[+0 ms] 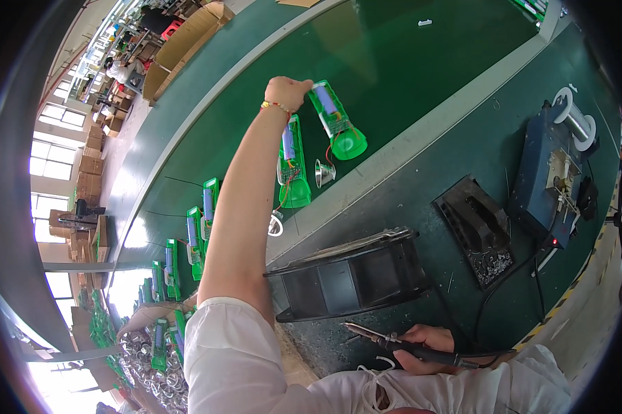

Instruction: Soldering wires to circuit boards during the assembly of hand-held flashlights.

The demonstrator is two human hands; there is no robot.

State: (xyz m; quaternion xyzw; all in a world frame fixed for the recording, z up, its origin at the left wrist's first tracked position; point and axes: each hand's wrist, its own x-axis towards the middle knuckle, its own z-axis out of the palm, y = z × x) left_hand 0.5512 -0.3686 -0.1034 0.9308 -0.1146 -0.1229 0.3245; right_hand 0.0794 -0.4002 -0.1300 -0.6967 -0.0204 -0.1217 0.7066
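My left hand [287,92] reaches far out over the green conveyor belt [394,55] and grips the end of a green translucent flashlight half [335,121] with a blue battery cell inside. A silver reflector cone [324,172] hangs from it on thin wires. Just to its left lies a second green flashlight half [292,165], also with a loose reflector [276,224]. My right hand [428,345] rests near my body at the lower edge, holding a black-handled soldering iron [394,343] with its tip pointing left.
A black fan housing [352,276] stands on the bench before me. To the right sit a black tray [478,228], a blue soldering station [552,179] and a solder spool [573,117]. More green flashlight halves [193,238] line the belt at left. Another person's hand [142,319] works there.
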